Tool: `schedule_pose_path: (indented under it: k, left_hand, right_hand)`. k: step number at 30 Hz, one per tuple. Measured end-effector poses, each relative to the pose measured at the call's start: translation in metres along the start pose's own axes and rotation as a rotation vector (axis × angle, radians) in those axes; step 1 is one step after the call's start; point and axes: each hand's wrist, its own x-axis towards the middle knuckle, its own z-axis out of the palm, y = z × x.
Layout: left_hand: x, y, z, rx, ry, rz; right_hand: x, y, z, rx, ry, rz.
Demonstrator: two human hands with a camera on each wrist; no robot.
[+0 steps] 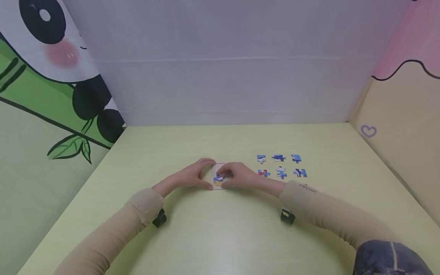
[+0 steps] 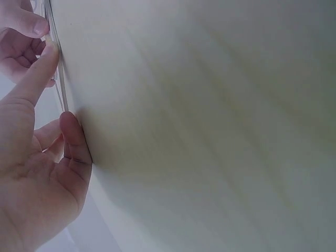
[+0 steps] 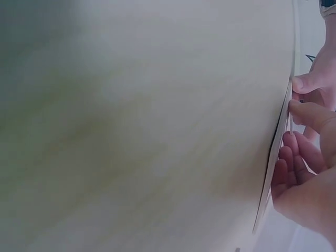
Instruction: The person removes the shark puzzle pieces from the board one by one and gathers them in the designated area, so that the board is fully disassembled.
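Observation:
A small white puzzle board point(image 1: 216, 167) lies flat on the table. Blue and yellow puzzle pieces point(image 1: 217, 183) show at its left part, between the hands. My left hand point(image 1: 194, 174) holds the board's left side, thumb at the near corner and fingers at the far one. Over the board, my right hand point(image 1: 238, 175) has its fingers curled and pinches a puzzle piece, mostly hidden by the fingertips. In the right wrist view, the thumb and fingers of the right hand point(image 3: 310, 173) meet close over the board's edge point(image 3: 269, 178).
Loose puzzle pieces point(image 1: 281, 172) lie in two rows right of the board, beyond the right forearm; the sleeve partly covers another. Printed cloth walls point(image 1: 220, 91) enclose the pale table point(image 1: 220, 236) at the back and both sides. A dark wrist camera point(image 1: 287, 216) hangs under each forearm.

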Motion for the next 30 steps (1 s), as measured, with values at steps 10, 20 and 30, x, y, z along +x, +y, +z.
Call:
schedule_pose_path:
  k: [10,20,30]
  left_hand:
    - [0.002,0.001,0.001,0.012,0.002,0.002]
    - [0.002,-0.003,0.003,0.033,0.000,-0.008]
    - [0.005,-0.006,0.004,0.039,-0.001,-0.016]
  right_hand:
    - [-0.007,-0.003,-0.001,-0.034,0.081,0.046]
    - [-0.021,0.002,-0.010,-0.022,0.104,0.079]
    - [-0.049,0.006,-0.023,-0.007,0.117,0.093]
